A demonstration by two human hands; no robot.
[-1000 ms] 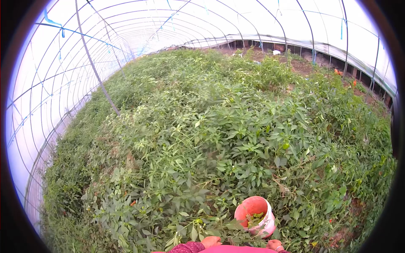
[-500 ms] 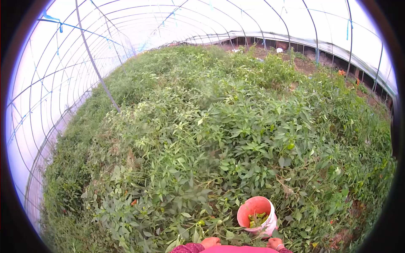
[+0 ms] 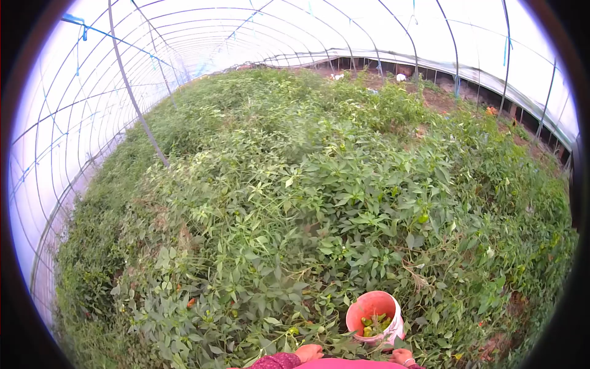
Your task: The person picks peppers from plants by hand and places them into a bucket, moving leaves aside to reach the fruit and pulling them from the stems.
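Note:
At the bottom edge, my left hand (image 3: 309,352) reaches out of a dark red patterned sleeve, its fingers curled in just above pink cloth. My right hand (image 3: 402,357), with a band at the wrist, is closed beside the lower side of a bucket (image 3: 394,331). Whatever either hand grips is too small or hidden to make out. The bucket is red inside and pale pink outside, and it leans a little among the plants. Several green peppers (image 3: 374,326) lie in it. Pepper leaves (image 3: 270,344) surround both hands.
Dense pepper plants (image 3: 362,203) fill the ground ahead, with a green pepper (image 3: 423,218) hanging on one and a red pepper (image 3: 191,302) low at left. A slanting metal pole (image 3: 136,104) stands at left. Arched plastic sheeting (image 3: 295,31) covers everything.
The view has shifted slightly, so plants and bucket appear a little lower. My left hand has moved slightly to the right, while my right hand stays near the bucket.

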